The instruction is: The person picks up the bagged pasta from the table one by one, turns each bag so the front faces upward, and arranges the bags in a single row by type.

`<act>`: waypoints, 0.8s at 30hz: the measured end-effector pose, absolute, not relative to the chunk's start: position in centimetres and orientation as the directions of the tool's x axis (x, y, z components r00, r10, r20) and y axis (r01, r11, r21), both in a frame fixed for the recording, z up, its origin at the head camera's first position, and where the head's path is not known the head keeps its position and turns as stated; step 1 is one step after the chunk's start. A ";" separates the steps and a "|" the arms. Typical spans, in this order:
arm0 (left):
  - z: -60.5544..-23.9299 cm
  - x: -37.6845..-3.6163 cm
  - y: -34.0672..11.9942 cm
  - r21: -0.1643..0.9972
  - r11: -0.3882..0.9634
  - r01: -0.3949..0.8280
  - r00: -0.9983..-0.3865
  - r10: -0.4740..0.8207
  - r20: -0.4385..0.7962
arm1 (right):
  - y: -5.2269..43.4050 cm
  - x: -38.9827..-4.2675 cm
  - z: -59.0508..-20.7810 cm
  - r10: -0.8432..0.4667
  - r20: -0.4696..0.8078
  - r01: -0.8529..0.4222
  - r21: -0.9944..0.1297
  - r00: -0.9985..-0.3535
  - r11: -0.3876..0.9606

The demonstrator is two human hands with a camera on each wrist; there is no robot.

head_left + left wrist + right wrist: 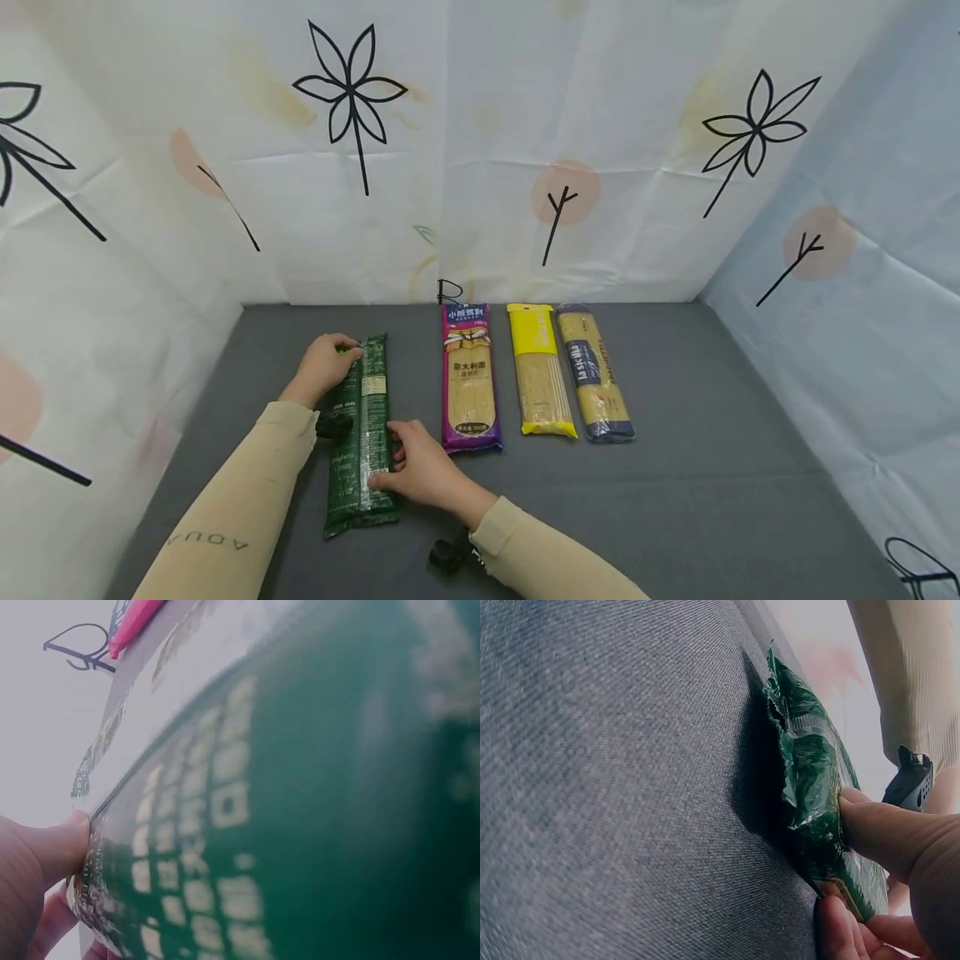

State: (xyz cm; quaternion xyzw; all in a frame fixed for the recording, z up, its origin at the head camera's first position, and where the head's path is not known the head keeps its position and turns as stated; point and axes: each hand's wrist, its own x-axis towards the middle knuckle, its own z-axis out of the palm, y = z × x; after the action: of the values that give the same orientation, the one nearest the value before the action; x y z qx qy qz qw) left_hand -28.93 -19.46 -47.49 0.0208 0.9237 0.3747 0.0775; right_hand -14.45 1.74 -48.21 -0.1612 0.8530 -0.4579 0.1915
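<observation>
A dark green pasta package (347, 492) lies lengthwise on the left part of the grey table, its printed side with small text facing up. At its far end my left hand (322, 368) holds the upper left edge; the left wrist view shows the thumb pressed on the green wrapper (322, 787), fingers partly hidden. My right hand (429, 468) grips the near right edge, thumb on top. In the right wrist view fingers curl at the side of the package (810, 776), whose crimped end stands slightly off the cloth.
Right of the green package lie a purple-and-pink pasta package (471, 387), a yellow-topped one (542, 379) and a blue-labelled one (596, 375), roughly side by side. A patterned white curtain (480, 108) bounds the grey tabletop (675, 517) at the back and sides.
</observation>
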 end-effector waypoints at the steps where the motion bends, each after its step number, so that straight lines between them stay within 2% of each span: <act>1: -47.5 -28.9 -19.5 0.697 0.716 -0.024 -0.987 0.092 -0.128 | 1.7 -14.4 -48.2 -0.450 -0.184 -0.097 -0.841 -0.874 0.533; 18: -47.4 -28.0 -19.4 0.746 0.666 0.025 -0.995 0.087 -0.044 | 1.6 -13.8 -48.0 -0.427 -0.226 -0.034 -0.852 -0.875 0.522; 24: -46.3 -27.1 -18.7 0.773 0.626 0.100 -0.993 0.106 0.043 | 1.7 -13.1 -48.5 -0.418 -0.210 0.030 -0.917 -0.884 0.397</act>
State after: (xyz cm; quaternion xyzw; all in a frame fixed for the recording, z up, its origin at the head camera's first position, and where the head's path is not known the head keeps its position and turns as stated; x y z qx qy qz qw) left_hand -27.06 -18.75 -46.31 0.0572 0.9018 0.4284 0.0034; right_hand -13.10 1.69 -48.52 -0.1199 0.8092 -0.5358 0.2093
